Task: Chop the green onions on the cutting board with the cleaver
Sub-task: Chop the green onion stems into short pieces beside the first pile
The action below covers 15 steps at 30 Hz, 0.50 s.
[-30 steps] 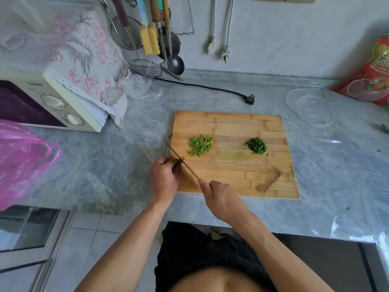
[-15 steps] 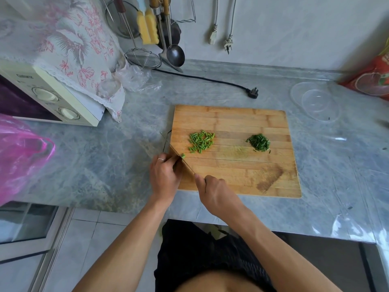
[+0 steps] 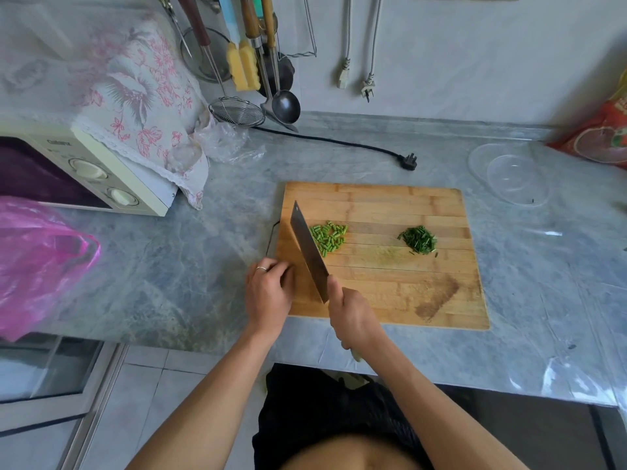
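A wooden cutting board (image 3: 390, 212) lies on the grey marble counter. It carries a pile of light green onion pieces (image 3: 330, 237) at the left and a smaller pile of finely chopped dark green onion (image 3: 419, 239) at the right. My right hand (image 3: 353, 317) grips the cleaver's handle. The cleaver (image 3: 308, 249) is tilted with its flat side up and its edge against the light green pile. At the board's left edge my left hand (image 3: 269, 293) rests with fingers curled under, nothing visible in them.
A microwave (image 3: 84, 171) under a floral cloth stands at the left, a pink plastic bag (image 3: 37, 259) in front of it. Utensils (image 3: 258, 62) hang on the back wall. A black plug (image 3: 409, 161) lies behind the board, a clear plastic bowl (image 3: 512, 178) and a red bag (image 3: 604, 137) at the right.
The cleaver has swung from beside my left fingers to the right, its flat side now showing against the light green pile. The small green bit by my left fingers is gone from sight.
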Each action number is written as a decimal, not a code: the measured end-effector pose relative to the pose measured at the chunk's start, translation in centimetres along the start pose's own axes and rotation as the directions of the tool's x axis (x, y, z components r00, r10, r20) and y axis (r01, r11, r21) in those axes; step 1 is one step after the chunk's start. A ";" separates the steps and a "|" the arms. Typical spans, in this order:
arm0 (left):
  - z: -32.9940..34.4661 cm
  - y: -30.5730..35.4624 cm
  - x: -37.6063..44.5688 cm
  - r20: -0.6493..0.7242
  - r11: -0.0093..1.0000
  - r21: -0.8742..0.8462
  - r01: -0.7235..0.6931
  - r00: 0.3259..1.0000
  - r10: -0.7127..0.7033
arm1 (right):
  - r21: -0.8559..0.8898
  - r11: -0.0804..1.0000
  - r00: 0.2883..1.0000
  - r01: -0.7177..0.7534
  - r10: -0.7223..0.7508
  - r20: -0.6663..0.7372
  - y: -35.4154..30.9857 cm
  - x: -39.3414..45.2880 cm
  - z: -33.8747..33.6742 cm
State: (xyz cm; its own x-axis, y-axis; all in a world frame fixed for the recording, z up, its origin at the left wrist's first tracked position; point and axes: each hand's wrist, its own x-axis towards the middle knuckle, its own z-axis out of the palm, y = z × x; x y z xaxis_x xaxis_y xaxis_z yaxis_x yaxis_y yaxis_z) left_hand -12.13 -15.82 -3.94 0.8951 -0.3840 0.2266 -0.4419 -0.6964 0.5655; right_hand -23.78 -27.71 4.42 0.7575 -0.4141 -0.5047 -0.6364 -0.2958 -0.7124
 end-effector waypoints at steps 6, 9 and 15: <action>-0.1 -0.4 0.5 0.030 0.999 -0.044 -0.005 1.000 0.006 | 0.027 0.999 0.999 0.018 -0.017 -0.033 0.8 0.2 -1.2; -0.4 0.0 0.6 0.041 0.995 -0.097 0.026 0.999 -0.022 | 0.063 0.998 1.000 0.005 -0.004 -0.015 1.1 0.0 -1.5; -0.7 -0.3 1.3 0.096 0.987 -0.137 0.079 0.993 -0.066 | 0.050 0.998 1.000 0.026 -0.027 0.013 1.0 -1.2 -1.8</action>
State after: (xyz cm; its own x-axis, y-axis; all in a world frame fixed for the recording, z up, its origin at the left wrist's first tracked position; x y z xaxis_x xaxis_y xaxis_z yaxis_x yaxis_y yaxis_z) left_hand -10.76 -15.65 -3.23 0.9125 -0.3937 0.1113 -0.3575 -0.6352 0.6846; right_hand -25.54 -29.03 5.18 0.7760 -0.3949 -0.4918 -0.6085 -0.2634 -0.7486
